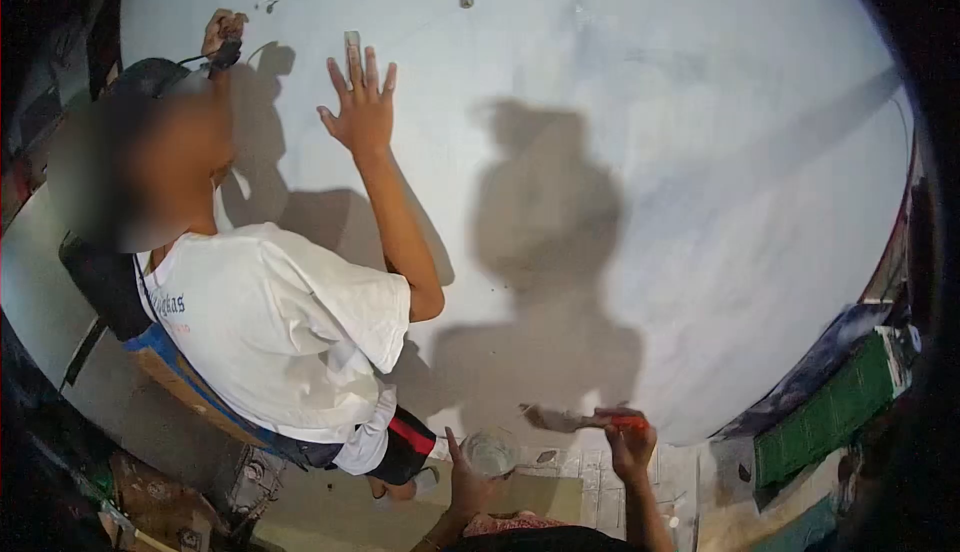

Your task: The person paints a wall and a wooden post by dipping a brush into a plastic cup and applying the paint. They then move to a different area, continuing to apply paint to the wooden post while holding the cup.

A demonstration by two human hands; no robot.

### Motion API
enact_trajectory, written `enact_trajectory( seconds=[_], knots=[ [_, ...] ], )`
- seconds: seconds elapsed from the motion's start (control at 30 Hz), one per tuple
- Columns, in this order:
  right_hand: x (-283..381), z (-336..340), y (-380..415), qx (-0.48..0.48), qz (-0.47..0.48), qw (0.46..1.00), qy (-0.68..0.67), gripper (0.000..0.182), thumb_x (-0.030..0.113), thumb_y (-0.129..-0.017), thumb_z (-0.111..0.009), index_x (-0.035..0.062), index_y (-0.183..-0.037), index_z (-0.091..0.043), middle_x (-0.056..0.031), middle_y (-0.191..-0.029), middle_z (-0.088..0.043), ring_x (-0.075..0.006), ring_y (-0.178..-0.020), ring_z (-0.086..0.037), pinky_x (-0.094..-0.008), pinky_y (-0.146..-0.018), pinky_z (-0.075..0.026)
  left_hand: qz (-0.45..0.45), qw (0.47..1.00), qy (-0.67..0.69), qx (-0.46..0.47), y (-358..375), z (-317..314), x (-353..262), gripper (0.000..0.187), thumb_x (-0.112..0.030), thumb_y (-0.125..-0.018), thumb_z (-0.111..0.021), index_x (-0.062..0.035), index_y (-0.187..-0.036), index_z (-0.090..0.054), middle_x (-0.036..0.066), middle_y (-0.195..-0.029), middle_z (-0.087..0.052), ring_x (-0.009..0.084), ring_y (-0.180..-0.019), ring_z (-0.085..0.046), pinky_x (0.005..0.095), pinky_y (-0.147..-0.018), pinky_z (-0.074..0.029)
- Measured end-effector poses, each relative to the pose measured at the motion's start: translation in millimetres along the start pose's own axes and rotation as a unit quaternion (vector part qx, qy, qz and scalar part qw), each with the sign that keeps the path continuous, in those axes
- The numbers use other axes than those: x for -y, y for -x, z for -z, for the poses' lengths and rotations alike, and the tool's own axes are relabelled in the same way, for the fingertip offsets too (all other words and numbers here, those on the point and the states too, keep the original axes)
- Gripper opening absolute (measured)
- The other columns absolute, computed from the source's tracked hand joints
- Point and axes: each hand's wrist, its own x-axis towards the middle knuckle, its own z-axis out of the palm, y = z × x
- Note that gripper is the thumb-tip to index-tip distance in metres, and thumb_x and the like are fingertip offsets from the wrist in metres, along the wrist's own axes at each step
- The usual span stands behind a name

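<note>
My left hand [467, 484] is wrapped around the side of a transparent round container [492, 451] at the bottom centre; what is in it is too dim to name. My right hand [632, 450] grips a paintbrush [570, 420] by its red-orange handle. The brush lies nearly level, its dark bristles pointing left above the container. In front of both hands rises a broad pale wall [740, 202], with my shadow falling across it.
To the left, a person in a white T-shirt [290, 322] presses one spread hand [366, 122] on the wall over a small flat strip [352, 39]. Their other hand [222, 37] is raised at the wall. A green box-like object [825, 412] stands at right.
</note>
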Motion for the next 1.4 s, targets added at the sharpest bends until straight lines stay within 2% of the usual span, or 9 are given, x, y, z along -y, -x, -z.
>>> enact_trajectory(
  seconds=[0.37,0.43,0.57,0.67,0.73,0.83,0.87,0.9,1.4],
  knots=[
    [25,-1,63,-0.114,-0.135,0.977,-0.117,0.016,0.002,-0.088,-0.062,-0.0043,-0.102,-0.056,-0.0184,-0.099,-0.066,-0.0218,-0.092,-0.064,-0.0338,-0.083,-0.051,-0.01,0.997,-0.021,0.074,-2,-2,-35,0.131,-0.019,-0.064,-0.088,-0.0082,-0.148,0.013,0.022,-0.128,-0.05,0.0332,-0.116,-0.054,0.0421,-0.097,-0.045],
    [29,4,68,-0.106,-0.148,0.979,-0.09,0.016,0.0,-0.087,-0.062,-0.0054,-0.101,-0.057,-0.019,-0.099,-0.066,-0.0216,-0.09,-0.064,-0.033,-0.082,-0.052,0.426,0.579,0.677,0.155,-20,7,-62,0.131,-0.014,-0.062,-0.088,-0.0086,-0.148,0.011,0.02,-0.129,-0.05,0.0318,-0.115,-0.055,0.0431,-0.097,-0.045],
    [22,12,70,-0.121,-0.165,0.975,-0.09,0.02,0.001,-0.087,-0.064,-0.0035,-0.105,-0.056,-0.0169,-0.099,-0.065,-0.0229,-0.089,-0.065,-0.0381,-0.084,-0.053,0.12,0.936,0.265,0.197,-2,-58,60,0.087,-0.047,-0.087,-0.063,-0.007,-0.148,-0.015,0.017,-0.133,-0.046,0.0294,-0.121,-0.049,0.0451,-0.103,-0.041],
    [13,32,67,-0.111,-0.185,0.974,-0.061,0.021,0.0,-0.085,-0.066,-0.0027,-0.103,-0.057,-0.0154,-0.096,-0.065,-0.0229,-0.09,-0.064,-0.0379,-0.081,-0.054,0.099,0.96,0.187,0.182,-5,-84,95,0.098,-0.039,-0.082,-0.072,-0.0073,-0.149,-0.008,0.018,-0.137,-0.042,0.0298,-0.124,-0.046,0.0427,-0.106,-0.038],
    [18,45,47,-0.137,-0.148,0.978,-0.041,0.02,0.001,-0.085,-0.066,-0.0023,-0.102,-0.056,-0.0152,-0.095,-0.065,-0.0236,-0.089,-0.064,-0.0379,-0.08,-0.054,0.389,0.677,0.606,0.153,-45,-78,5,0.128,-0.018,-0.064,-0.087,-0.0091,-0.149,0.009,0.019,-0.141,-0.038,0.031,-0.123,-0.046,0.0428,-0.106,-0.038],
    [4,92,32,-0.249,-0.025,0.968,-0.034,0.018,0.003,-0.086,-0.064,-0.0005,-0.101,-0.053,-0.0143,-0.096,-0.062,-0.0247,-0.089,-0.063,-0.0383,-0.083,-0.052,-0.191,0.98,0.027,0.042,-59,-128,-36,0.114,-0.028,-0.072,-0.083,-0.0086,-0.15,-0.001,0.018,-0.136,-0.043,0.0305,-0.122,-0.047,0.0415,-0.103,-0.04],
    [12,106,18,-0.278,-0.002,0.96,-0.04,0.017,0.0,-0.085,-0.062,-0.0006,-0.099,-0.051,-0.0138,-0.096,-0.06,-0.0243,-0.089,-0.062,-0.0381,-0.082,-0.052,0.024,0.922,0.376,0.087,-71,-144,-71,0.122,-0.027,-0.067,-0.086,-0.0042,-0.149,0.001,0.018,-0.132,-0.046,0.0318,-0.122,-0.047,0.04,-0.103,-0.039],
    [22,120,5,-0.306,0.021,0.951,-0.047,0.016,-0.003,-0.084,-0.06,-0.0007,-0.097,-0.049,-0.0134,-0.096,-0.058,-0.0239,-0.088,-0.061,-0.0378,-0.081,-0.052,-0.181,0.983,-0.023,0.034,-88,-145,-78,0.13,-0.024,-0.062,-0.089,-0.0004,-0.147,0.006,0.019,-0.136,-0.041,0.0313,-0.123,-0.045,0.0401,-0.102,-0.039],
    [-16,275,5,-0.397,-0.085,0.91,-0.082,0.015,0.005,-0.09,-0.06,0.0043,-0.099,-0.048,-0.013,-0.103,-0.059,-0.0234,-0.098,-0.06,-0.0369,-0.082,-0.057,-0.366,0.922,0.029,-0.121,-148,-251,-208,0.142,0.001,-0.057,-0.085,-0.0104,-0.142,0.028,0.019,-0.136,-0.036,0.0286,-0.126,-0.041,0.0431,-0.108,-0.034]
  ],
)
